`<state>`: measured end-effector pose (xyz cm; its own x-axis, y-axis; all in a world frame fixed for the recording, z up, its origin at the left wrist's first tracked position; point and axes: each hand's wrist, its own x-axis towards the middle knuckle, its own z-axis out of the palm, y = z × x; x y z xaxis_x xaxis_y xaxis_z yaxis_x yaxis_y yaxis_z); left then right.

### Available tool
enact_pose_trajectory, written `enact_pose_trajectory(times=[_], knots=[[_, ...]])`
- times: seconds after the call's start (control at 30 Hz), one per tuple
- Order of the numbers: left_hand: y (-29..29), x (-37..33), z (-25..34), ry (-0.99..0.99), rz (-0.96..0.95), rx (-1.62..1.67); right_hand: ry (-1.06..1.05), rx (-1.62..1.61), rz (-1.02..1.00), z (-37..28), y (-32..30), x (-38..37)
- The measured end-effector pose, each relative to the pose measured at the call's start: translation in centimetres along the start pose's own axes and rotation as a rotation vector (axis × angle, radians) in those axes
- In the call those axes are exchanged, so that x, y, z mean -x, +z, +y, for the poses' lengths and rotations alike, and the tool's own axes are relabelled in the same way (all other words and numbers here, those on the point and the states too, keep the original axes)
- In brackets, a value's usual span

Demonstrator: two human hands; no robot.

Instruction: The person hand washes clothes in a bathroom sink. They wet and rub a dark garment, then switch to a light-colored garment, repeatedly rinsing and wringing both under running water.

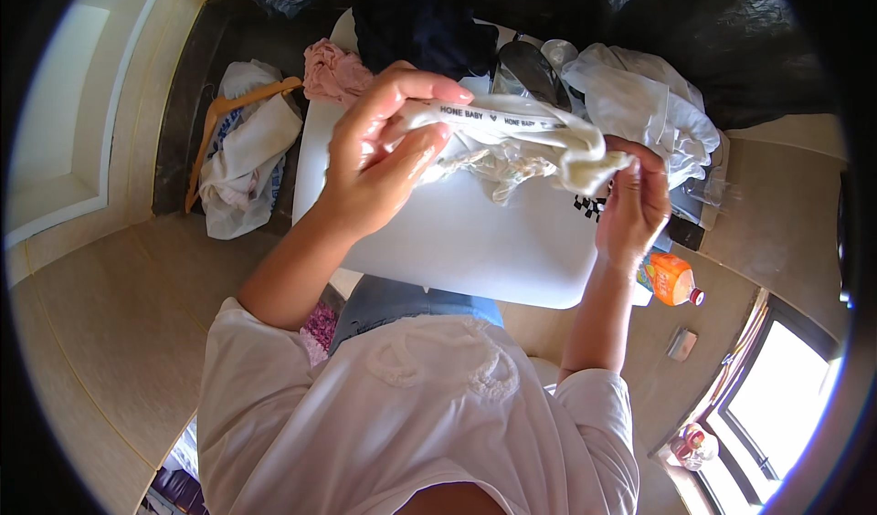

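A small white garment [512,145] with a lettered elastic band and lace trim is stretched between both hands above a white table [475,241]. My left hand [379,154] grips its left end, fingers curled over the band. My right hand [635,195] pinches the right end. The lace part hangs loosely between them.
On the table's far side lie a pink cloth [333,72], a dark garment [420,26] and a heap of white clothing [639,104]. A wooden hanger [228,113] rests on white clothes on the floor at left. An orange bottle [671,278] lies by the table's right edge.
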<state>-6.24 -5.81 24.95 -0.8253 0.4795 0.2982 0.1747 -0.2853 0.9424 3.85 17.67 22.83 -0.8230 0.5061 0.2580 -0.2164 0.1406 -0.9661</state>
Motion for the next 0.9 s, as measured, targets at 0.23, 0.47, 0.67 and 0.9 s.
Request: enact_pose_trajectory(times=[0.23, 0.47, 0.67, 0.9], knots=[[-1.7, 0.0, 2.4, 0.202, 0.056, 0.018, -0.060, 0.223, 0.098, -2.9, -0.2, -0.2], [-1.8, 3.4, -4.9, -0.287, -0.206, -0.276, 0.250, 0.459, -0.340, 4.6, 1.2, 1.9], [-0.7, 5.3, -16.4, -0.032, -0.200, -0.850, 0.243, 0.272, -0.172, 15.6, 2.3, 3.7], [-0.1, 5.9, -24.5, -0.005, -0.449, -1.357, -0.156, 1.073, -0.532, 22.9, 2.4, 5.5]])
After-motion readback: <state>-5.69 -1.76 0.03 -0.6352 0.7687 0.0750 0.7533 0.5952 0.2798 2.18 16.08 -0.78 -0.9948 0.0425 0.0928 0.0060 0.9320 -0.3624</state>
